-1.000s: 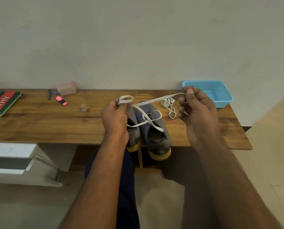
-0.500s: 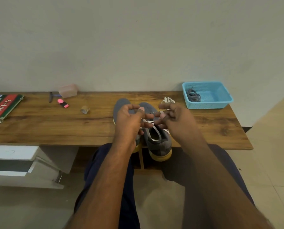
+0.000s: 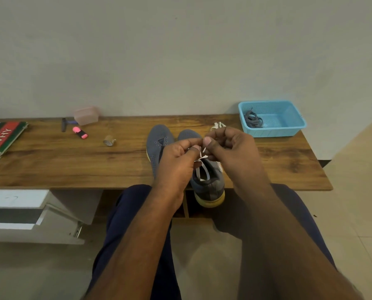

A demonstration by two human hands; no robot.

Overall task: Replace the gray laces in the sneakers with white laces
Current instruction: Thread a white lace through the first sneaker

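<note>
Fingers of both hands curled and meeting over the right-hand sneaker: left hand pinches a stretch of the white lace between thumb and forefinger, right hand pinches the lace end just beside it, thumb tip up. Where the lace enters the eyelets is hidden behind the knuckles; only two short strands show, dropping into the shoe opening. Scanning from the left: a book at the table edge, cut off by the frame, "WHY" legible on its red cover, other lettering too blurred to read. Next, a dark slim object I cannot identify, a translucent pinkish box against the wall, a pink highlighter, and a small metallic item, unclear what. All lie on the wooden table. Centre: left sneaker, grey, toe toward the wall, no lace visible in its eyelets, heel hidden by the left hand. Right sneaker just beside it, yellow sole overhanging the near table edge, mid-part covered by the hands. A second bundle of white lace peeks out behind the right hand, mostly hidden. Far right: blue basket holding the grey laces in a tangle at its left end.
</note>
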